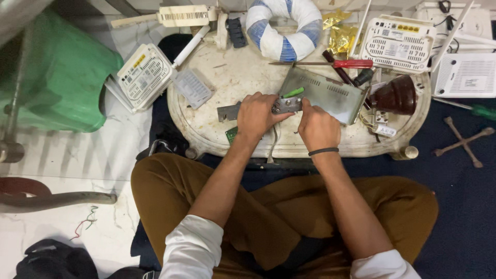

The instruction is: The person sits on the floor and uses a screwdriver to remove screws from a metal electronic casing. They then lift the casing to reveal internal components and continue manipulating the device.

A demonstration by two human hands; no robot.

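At the left of the frame a white router (pixel 143 76) leans against the low white table (pixel 217 77). At the centre the left hand (pixel 257 114) pinches a small grey metal part (pixel 287 105), and the right hand (pixel 316 127) closes on its right end. Behind them lie a grey metal cover (pixel 330 94) and a red-handled screwdriver (pixel 353 64).
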